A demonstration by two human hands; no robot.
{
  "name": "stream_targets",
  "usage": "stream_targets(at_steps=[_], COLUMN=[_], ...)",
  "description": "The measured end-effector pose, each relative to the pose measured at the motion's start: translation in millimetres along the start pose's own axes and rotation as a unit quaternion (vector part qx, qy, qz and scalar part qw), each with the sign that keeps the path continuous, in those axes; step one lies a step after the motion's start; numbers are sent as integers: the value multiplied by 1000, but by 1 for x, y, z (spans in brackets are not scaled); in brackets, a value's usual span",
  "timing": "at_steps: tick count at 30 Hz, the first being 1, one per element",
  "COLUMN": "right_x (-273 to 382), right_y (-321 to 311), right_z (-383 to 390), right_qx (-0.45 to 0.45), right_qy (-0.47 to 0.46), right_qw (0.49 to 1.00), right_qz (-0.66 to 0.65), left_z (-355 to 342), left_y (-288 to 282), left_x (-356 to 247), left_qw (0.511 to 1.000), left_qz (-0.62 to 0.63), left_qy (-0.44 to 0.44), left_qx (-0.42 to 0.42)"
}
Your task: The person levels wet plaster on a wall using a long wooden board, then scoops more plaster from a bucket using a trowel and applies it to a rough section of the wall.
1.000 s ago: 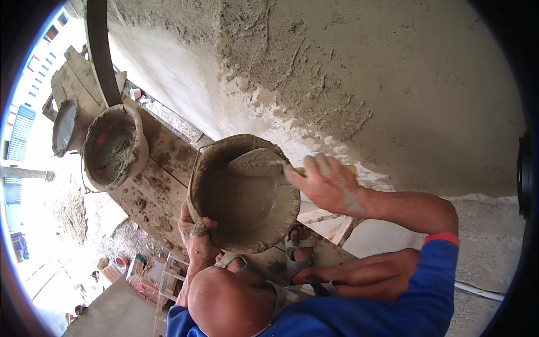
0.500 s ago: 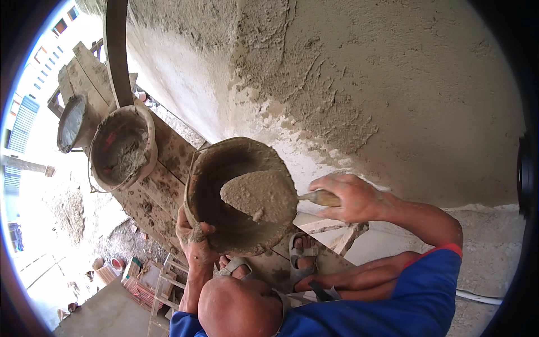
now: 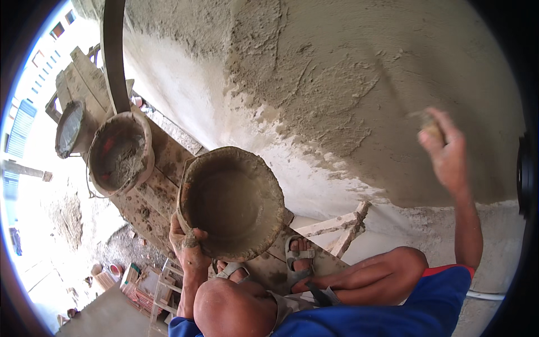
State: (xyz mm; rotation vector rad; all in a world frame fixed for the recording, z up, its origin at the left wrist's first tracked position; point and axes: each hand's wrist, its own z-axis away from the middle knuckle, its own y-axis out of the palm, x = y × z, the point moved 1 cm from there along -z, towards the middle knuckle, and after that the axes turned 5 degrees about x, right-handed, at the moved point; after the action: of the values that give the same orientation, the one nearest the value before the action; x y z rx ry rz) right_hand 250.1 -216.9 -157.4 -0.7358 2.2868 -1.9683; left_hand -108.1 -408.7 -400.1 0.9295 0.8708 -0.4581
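Note:
My left hand (image 3: 190, 247), smeared with mortar, grips the near left rim of a round bucket (image 3: 270, 194). The bucket is tilted toward me, and grey mortar coats its inside. Up against the wall at the right, my right hand (image 3: 451, 154) is closed around the wooden handle of a trowel (image 3: 431, 129). Motion smears the trowel's blade, so its edge and any mortar on it cannot be made out. Rough wet mortar covers part of the wall (image 3: 331, 73), with a smoother grey stretch near the trowel.
Two more mortar-caked buckets stand at the left, one bucket (image 3: 147, 147) nearer and another bucket (image 3: 81, 128) behind it. They rest on a plank platform (image 3: 160, 194) under my sandalled feet. A wooden brace (image 3: 342, 227) juts out beside the wall. A ladder (image 3: 165, 292) leans below.
My right hand has swung up and right with the trowel, from over the bucket to the wall. The heap of mortar on its blade no longer shows. The bucket has shifted slightly left.

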Motion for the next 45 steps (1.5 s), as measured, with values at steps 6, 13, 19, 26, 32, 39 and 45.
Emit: stream_targets(at_steps=[6,13,19,26,32,39,45], right_x=[72,71,67,100,71,36,105], right_y=[102,211,203,118,104,0,68], right_z=[27,29,14,-28,-78,-96,-35], right_qx=[318,316,398,322,402,-38,291], right_qy=[-144,-302,-240,-245,-10,20,-162], right_qw=[930,885,884,906,897,993,939], right_qz=[117,162,-55,-128,-185,-109,80], left_z=[-9,-22,-30,-31,-25,-24,-25], left_y=[21,44,33,12,0,5,24], left_x=[-2,-11,-21,-37,-46,-42,-55], left_qw=[999,999,998,997,994,997,997], left_qz=[-28,6,9,42,19,26,15], left_qy=[13,31,43,65,105,71,69], left_qx=[40,44,33,0,-25,-12,28])
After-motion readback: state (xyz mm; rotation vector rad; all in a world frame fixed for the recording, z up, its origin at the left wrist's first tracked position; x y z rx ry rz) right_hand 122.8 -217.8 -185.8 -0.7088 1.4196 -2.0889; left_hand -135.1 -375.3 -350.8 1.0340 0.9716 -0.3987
